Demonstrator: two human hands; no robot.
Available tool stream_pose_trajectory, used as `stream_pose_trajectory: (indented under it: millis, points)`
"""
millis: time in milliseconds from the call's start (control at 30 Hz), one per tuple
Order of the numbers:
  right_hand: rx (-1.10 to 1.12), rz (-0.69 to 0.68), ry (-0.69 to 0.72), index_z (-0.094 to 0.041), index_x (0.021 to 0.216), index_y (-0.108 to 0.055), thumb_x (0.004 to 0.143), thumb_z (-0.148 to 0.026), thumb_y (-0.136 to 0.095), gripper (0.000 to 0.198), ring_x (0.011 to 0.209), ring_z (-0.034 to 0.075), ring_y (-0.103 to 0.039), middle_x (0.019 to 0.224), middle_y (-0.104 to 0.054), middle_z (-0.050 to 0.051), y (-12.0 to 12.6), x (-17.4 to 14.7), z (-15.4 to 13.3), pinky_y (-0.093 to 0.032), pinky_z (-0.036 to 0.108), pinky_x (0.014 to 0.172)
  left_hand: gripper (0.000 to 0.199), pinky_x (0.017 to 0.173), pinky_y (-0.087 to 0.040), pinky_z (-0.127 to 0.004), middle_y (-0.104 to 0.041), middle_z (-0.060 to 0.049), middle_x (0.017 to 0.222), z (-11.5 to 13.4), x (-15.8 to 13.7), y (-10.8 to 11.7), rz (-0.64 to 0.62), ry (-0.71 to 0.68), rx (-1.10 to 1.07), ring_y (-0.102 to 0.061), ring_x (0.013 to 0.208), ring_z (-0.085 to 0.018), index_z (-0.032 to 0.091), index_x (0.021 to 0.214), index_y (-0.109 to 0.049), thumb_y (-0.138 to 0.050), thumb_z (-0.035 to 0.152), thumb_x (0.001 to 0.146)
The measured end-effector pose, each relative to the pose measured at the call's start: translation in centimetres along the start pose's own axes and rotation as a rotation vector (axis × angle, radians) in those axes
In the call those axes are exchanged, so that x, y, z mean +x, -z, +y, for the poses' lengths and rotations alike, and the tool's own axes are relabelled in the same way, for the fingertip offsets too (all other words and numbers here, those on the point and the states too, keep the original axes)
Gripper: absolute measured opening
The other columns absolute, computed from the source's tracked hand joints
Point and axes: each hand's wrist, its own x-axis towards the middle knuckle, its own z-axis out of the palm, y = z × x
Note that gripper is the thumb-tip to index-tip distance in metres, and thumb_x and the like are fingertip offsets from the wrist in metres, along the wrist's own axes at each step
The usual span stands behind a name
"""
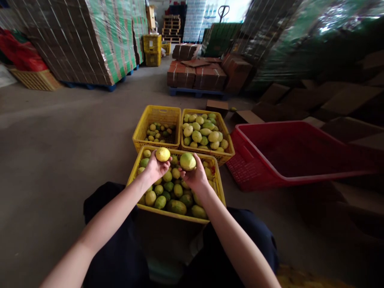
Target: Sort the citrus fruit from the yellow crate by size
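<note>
My left hand is closed on a yellow lemon. A larger, greener lemon sits in the grip of my right hand. Both hands are above the near yellow crate, which is full of green and yellow lemons. Behind it on the left stands a second yellow crate, with a few small lemons on its bottom. Beside that one, the back right yellow crate is heaped with larger, pale green-yellow lemons.
A large red basket stands right of the crates, with cardboard boxes strewn behind it. Flattened cartons lie stacked on a blue pallet ahead. Wrapped carton stacks rise at the left. Grey floor surrounds the crates.
</note>
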Motion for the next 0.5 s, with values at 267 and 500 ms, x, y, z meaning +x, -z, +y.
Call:
stream_pose_trajectory:
  millis: [267,500]
  points:
    - [-0.639,0.002,0.94,-0.028,0.115,-0.055,0.06,-0.039,-0.086,0.063,0.091,0.02,-0.064,0.107,-0.065,0.002,1.2,0.1,-0.5,-0.058,0.033,0.075,0.067,0.072,-0.058,-0.025,-0.062,-0.004,0.108,0.3,-0.6,0.7,-0.193,-0.932,0.723,-0.064,0.096,-0.019,0.024,0.107,-0.057,-0.094,0.032,0.051]
    - [-0.972,-0.05,1.292,-0.031,0.12,-0.06,0.074,-0.036,-0.078,0.05,0.12,0.028,-0.053,0.124,-0.053,0.008,1.8,-0.7,-0.4,-0.054,0.042,0.09,0.056,0.081,-0.058,-0.029,-0.062,-0.008,0.114,0.7,-1.2,1.5,-0.316,-1.08,0.966,-0.061,0.109,-0.022,0.023,0.109,-0.059,-0.088,0.033,0.062]
